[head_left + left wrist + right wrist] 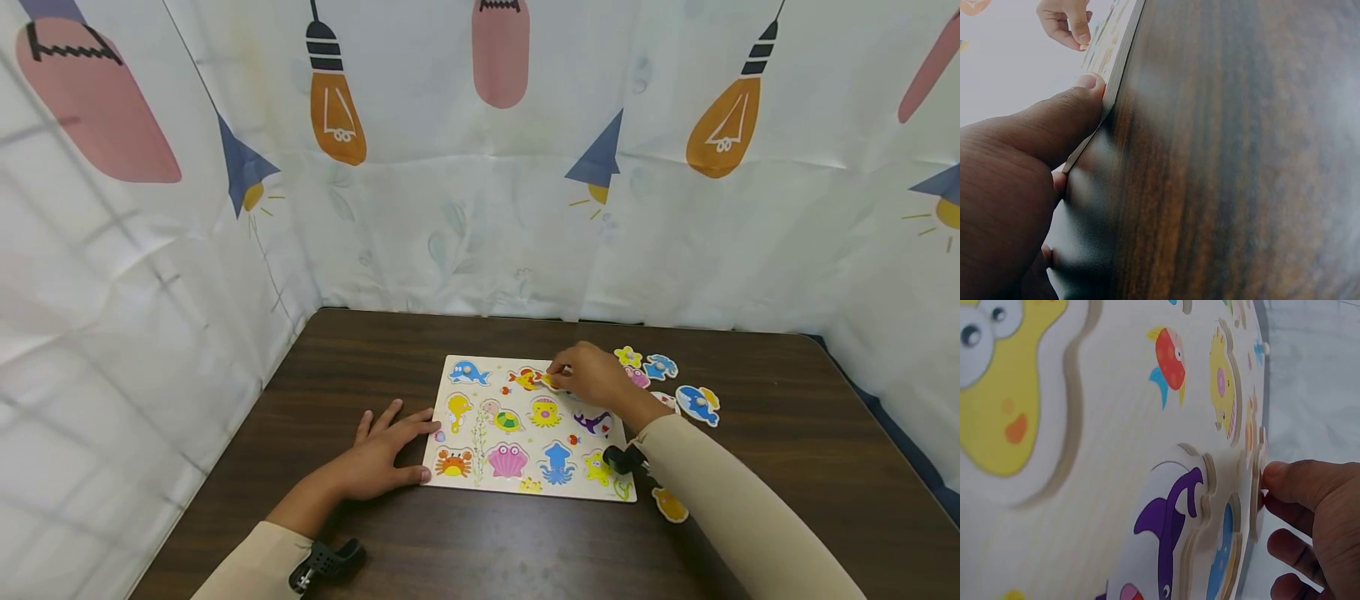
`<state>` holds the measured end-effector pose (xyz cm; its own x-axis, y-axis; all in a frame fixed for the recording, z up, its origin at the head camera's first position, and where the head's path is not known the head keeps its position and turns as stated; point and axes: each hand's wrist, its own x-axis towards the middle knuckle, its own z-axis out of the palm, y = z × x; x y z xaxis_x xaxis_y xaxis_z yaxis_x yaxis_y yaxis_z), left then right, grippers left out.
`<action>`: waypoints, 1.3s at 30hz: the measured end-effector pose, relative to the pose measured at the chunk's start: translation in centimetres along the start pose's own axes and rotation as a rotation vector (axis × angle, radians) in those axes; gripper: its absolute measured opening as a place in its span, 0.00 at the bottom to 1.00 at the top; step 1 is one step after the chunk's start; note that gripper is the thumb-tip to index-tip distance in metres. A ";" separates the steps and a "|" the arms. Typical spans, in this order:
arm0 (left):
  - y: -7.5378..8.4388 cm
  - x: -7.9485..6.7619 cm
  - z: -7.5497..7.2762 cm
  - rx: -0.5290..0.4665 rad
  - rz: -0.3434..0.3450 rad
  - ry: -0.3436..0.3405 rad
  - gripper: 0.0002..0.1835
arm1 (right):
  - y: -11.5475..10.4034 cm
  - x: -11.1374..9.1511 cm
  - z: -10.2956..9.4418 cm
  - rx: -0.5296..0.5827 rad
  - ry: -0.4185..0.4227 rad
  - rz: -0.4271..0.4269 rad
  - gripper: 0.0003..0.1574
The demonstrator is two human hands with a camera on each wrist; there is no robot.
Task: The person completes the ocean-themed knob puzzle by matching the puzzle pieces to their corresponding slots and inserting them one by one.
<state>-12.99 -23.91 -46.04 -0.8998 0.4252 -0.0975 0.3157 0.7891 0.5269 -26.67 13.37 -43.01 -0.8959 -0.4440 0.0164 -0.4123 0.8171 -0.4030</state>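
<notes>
A pale wooden puzzle board point(517, 440) with sea-animal recesses lies on the table. My left hand point(386, 454) is at its left side, fingers fairly straight and spread, fingertips and thumb at the edge. At the far side, my right hand point(596, 379) pinches a puzzle piece point(1256, 490) between thumb and index finger, close over the printed red-and-yellow fish point(525, 379). Its edge shows in the right wrist view; most of its picture is hidden. A blue whale piece point(467, 372) with a knob sits in the board's far left corner.
Right of the board lie loose pieces: a yellow star point(628, 357), a blue piece point(660, 367), a pink piece point(639, 377) and a blue whale or fish point(696, 406). A yellow piece point(670, 505) lies near the right forearm. Printed curtains point(480, 233) enclose the dark table point(420, 550).
</notes>
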 end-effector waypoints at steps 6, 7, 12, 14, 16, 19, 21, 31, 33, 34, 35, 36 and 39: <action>-0.1 0.0 0.0 0.007 0.007 0.003 0.38 | -0.3 0.5 0.4 0.008 -0.003 0.018 0.05; -0.1 0.0 0.0 0.009 0.007 0.004 0.38 | -0.4 0.5 0.4 0.009 -0.002 0.017 0.05; -0.1 0.0 0.0 0.008 0.007 0.007 0.39 | -0.8 0.9 0.6 0.022 0.002 0.001 0.06; -0.1 0.0 0.0 0.007 0.007 0.007 0.39 | -0.9 1.0 0.7 0.026 0.003 -0.005 0.05; 0.0 -0.1 0.0 0.005 0.008 0.007 0.39 | -1.0 1.0 0.7 0.030 0.004 -0.007 0.05; 0.0 -0.1 0.0 0.000 0.008 0.006 0.38 | -1.3 1.2 0.8 0.037 0.001 -0.007 0.05; 0.0 -0.1 0.0 -0.002 0.007 0.006 0.38 | -1.5 1.3 1.0 0.042 -0.001 0.002 0.05; -0.1 0.0 0.0 -0.003 0.004 0.001 0.38 | -1.9 2.0 1.6 0.017 -0.004 0.007 0.05; -0.1 0.0 0.0 -0.003 0.005 0.002 0.38 | -2.1 2.0 1.6 0.016 -0.004 0.004 0.05; -0.1 0.0 0.0 -0.003 0.006 0.003 0.38 | -2.1 2.0 1.6 0.015 -0.003 0.003 0.05; -0.1 0.0 0.0 -0.003 0.007 0.003 0.38 | -2.2 2.1 1.7 0.015 -0.002 0.001 0.05; -0.1 0.0 0.0 -0.002 0.007 0.004 0.38 | -2.3 2.1 1.7 0.015 -0.001 -0.001 0.05; -0.1 0.0 0.1 -0.001 0.006 0.005 0.38 | -2.4 2.2 1.9 0.008 -0.001 0.000 0.05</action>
<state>-12.98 -23.98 -46.16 -0.8993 0.4280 -0.0900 0.3213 0.7861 0.5281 -27.36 9.70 -43.69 -0.8957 -0.4444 0.0158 -0.4112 0.8140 -0.4102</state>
